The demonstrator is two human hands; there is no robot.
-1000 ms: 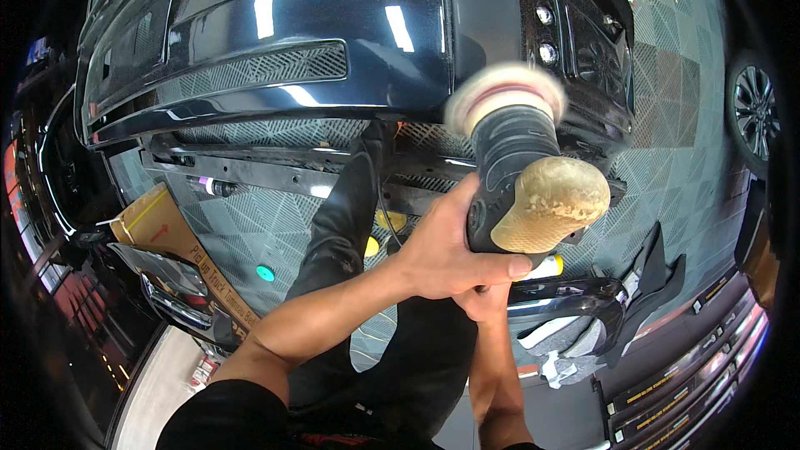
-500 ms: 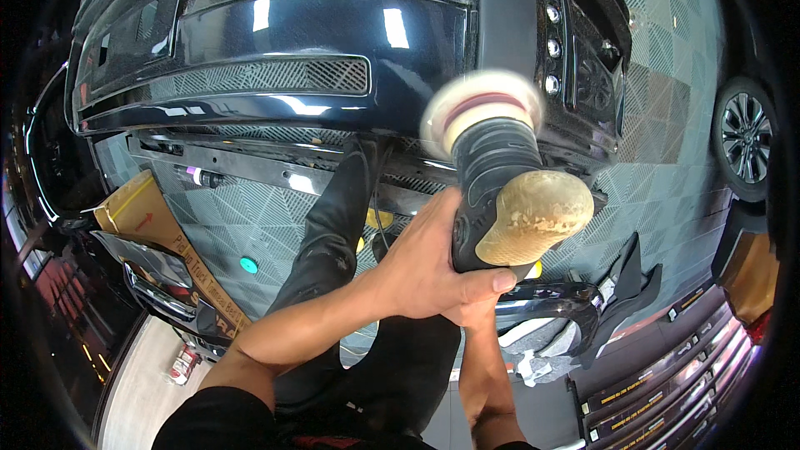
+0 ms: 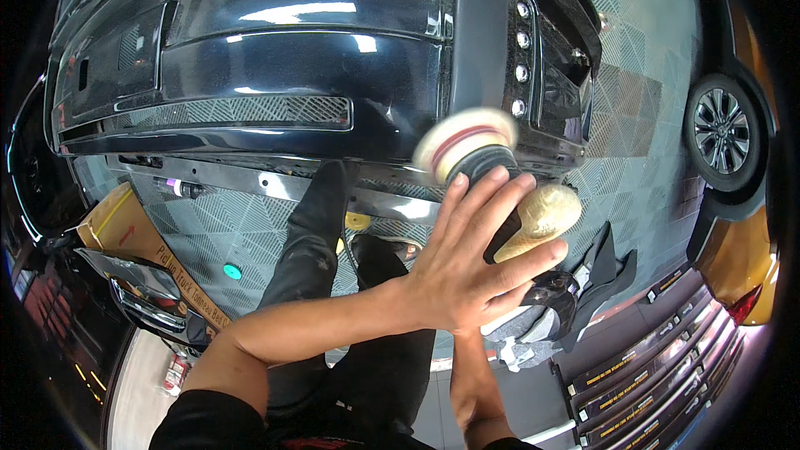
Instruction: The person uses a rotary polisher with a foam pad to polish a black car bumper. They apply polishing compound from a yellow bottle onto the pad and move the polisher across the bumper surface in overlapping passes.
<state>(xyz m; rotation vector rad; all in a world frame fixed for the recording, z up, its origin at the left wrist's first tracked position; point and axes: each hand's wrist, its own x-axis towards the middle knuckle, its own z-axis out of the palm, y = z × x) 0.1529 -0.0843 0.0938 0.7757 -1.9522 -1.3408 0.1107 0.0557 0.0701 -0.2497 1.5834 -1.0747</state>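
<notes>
A polisher with a black body, a worn tan rounded part [image 3: 550, 215] and a blurred white round pad [image 3: 467, 137] is over the lower right of a glossy dark car bumper [image 3: 292, 67]. I cannot tell whether the pad touches the bumper. My left hand [image 3: 462, 267] lies across the polisher's body, open, its fingers stretched and spread over it. The right forearm [image 3: 475, 375] rises to the tool's rear end; my right hand is hidden beneath the left one, so its fingers do not show.
A metal bar [image 3: 275, 185] runs below the bumper, beside my black boot [image 3: 321, 200]. Left are a long cardboard box [image 3: 154, 246], a teal disc [image 3: 232, 271] and a bottle [image 3: 182, 188]. Grey cloths [image 3: 533, 337] lie right; farther right stands a car wheel [image 3: 723, 132].
The polisher's pad has dropped lower in view and slightly left. My left hand, earlier wrapped round the tool's side, now spreads its fingers across the top. The whole view has shifted.
</notes>
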